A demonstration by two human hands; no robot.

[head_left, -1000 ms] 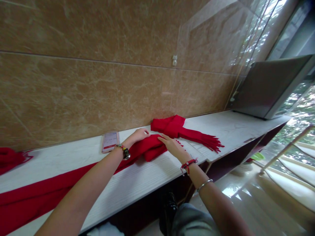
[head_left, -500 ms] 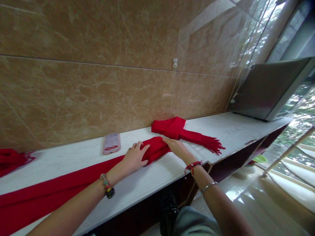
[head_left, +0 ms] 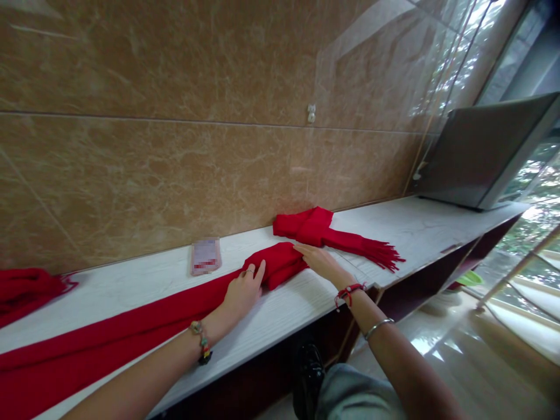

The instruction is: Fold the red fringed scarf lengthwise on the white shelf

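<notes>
A long red scarf [head_left: 144, 318] lies stretched along the white countertop, its right end gathered into a folded bundle [head_left: 282, 265]. My left hand [head_left: 242, 290] grips the scarf just left of this bundle, with the index finger extended over the cloth. At the bundle's right end, my right hand [head_left: 318, 262] rests with its fingers outstretched against the cloth; its thumb is hidden. Behind the bundle, near the wall, sits a second red scarf [head_left: 306, 226], folded over itself with a fringed tail pointing right.
A phone [head_left: 205, 256] lies on the white countertop [head_left: 371, 221] by the marbled wall. More red fabric [head_left: 30, 291] is at the far left. A large grey box-shaped appliance [head_left: 485, 154] stands at the right end. Open shelves [head_left: 420, 291] run beneath the countertop.
My left hand came down from the bundle's back edge to its left side, onto the scarf. My right hand stays at the bundle's right end. The bundle looks more compact.
</notes>
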